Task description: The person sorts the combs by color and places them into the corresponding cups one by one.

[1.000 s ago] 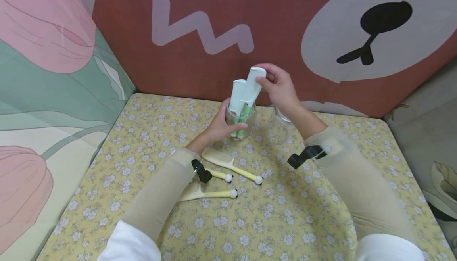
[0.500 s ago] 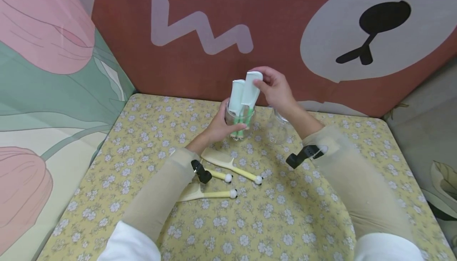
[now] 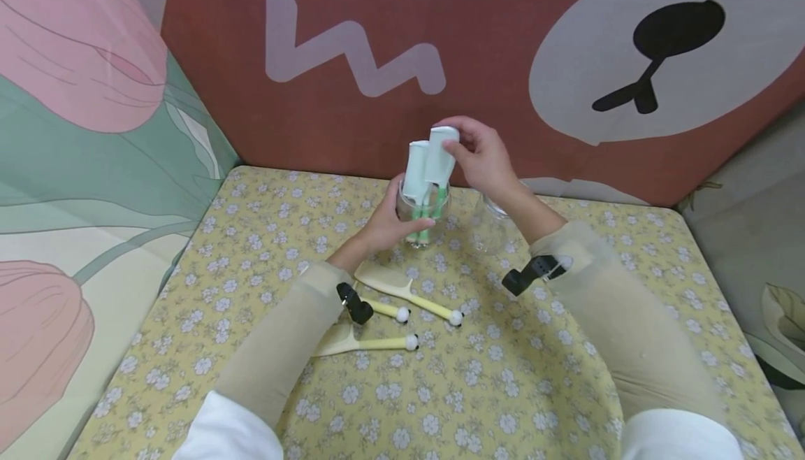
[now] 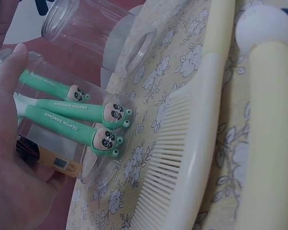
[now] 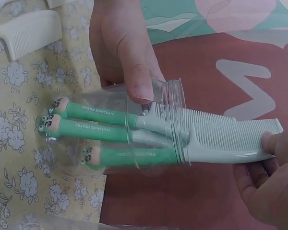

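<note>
My left hand (image 3: 385,222) grips a clear jar (image 5: 175,103) around its side, thumb across the front. Inside stand two green-handled combs (image 3: 416,172), their pale mint heads sticking out of the mouth. My right hand (image 3: 487,159) pinches the head of a third mint comb (image 5: 230,154) between thumb and fingers. That comb's green handle (image 4: 48,85) is inside the jar, its character-shaped end short of the bottom and higher than the other two handle ends. A barcode label (image 4: 60,163) shows by the left hand in the left wrist view.
Another clear jar (image 3: 487,231) stands just right of the held one. Several cream-yellow combs (image 3: 434,308) with round white handle ends lie nearer on the flowered tablecloth (image 3: 478,390), partly under the left forearm. A reddish-brown printed backdrop (image 3: 352,131) rises behind the table.
My right hand has moved slightly down and left, bringing its comb lower in the jar and more upright beside the other two. The left hand and jar have stayed in place.
</note>
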Demonstrator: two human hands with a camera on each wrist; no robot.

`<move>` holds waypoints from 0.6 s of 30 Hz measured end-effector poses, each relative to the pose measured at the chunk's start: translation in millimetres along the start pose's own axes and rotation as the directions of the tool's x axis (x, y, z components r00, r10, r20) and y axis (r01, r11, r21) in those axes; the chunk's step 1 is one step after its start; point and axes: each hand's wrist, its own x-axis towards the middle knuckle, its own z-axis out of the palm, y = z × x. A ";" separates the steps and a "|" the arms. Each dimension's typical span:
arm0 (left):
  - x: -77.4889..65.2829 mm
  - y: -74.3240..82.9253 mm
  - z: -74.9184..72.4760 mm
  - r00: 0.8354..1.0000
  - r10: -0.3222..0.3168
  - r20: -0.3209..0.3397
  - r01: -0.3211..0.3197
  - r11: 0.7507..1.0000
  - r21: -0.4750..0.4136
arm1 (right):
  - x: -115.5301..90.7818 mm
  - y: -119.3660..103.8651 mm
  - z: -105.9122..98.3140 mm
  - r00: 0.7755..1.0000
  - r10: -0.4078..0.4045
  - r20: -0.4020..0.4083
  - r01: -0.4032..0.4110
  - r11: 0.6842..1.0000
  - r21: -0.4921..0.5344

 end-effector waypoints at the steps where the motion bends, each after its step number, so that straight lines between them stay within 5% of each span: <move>1: -2.1 4.8 -0.3 1.000 -0.003 0.004 0.003 1.000 0.001 | 0.0 -0.1 0.6 1.000 0.001 -0.001 -0.001 1.000 -0.006; 7: -9.1 21.8 -1.4 1.000 -0.015 0.010 0.015 1.000 -0.004 | -1.5 5.3 3.8 0.999 0.039 0.038 -0.038 0.999 -0.022; 18: 2.7 -6.6 1.7 1.000 0.025 -0.016 -0.025 1.000 -0.007 | -9.0 15.4 7.9 0.991 0.110 0.076 -0.105 0.992 -0.069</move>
